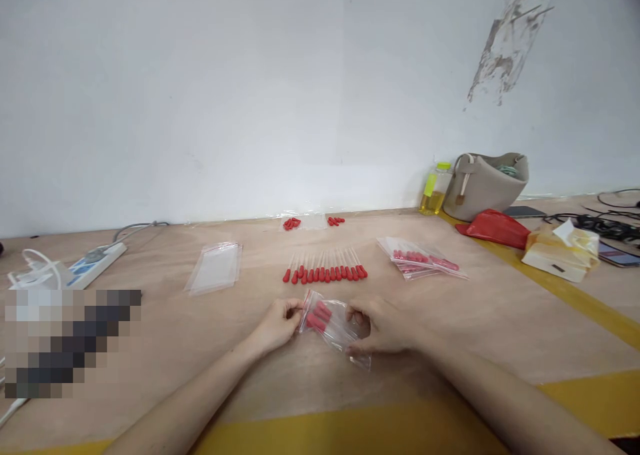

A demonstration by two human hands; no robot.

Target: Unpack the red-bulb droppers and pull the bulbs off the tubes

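Note:
A clear zip-lock bag (pixel 336 332) with a few red-bulbed droppers (pixel 318 316) inside lies on the table before me. My left hand (pixel 280 322) pinches its zip end at the left. At the other end, my right hand (pixel 377 325) curves over the bag's edge, thumb and fingers apart, with the thumb at the lower corner. Just beyond the bag runs a row of droppers (pixel 325 274) with red bulbs toward me and thin clear stems pointing away. Filled bags (pixel 420 258) are stacked to the right. Flat, clear bags (pixel 216 268) lie to the left.
Loose red bulbs (pixel 291 224) and clear plastic lie by the wall. A power strip (pixel 97 265) with cables is at left. At right are a bottle (pixel 435 188), a grey bag (pixel 485 185), a red pouch (pixel 495 228), a tissue pack (pixel 560 252) and a phone (pixel 619 255).

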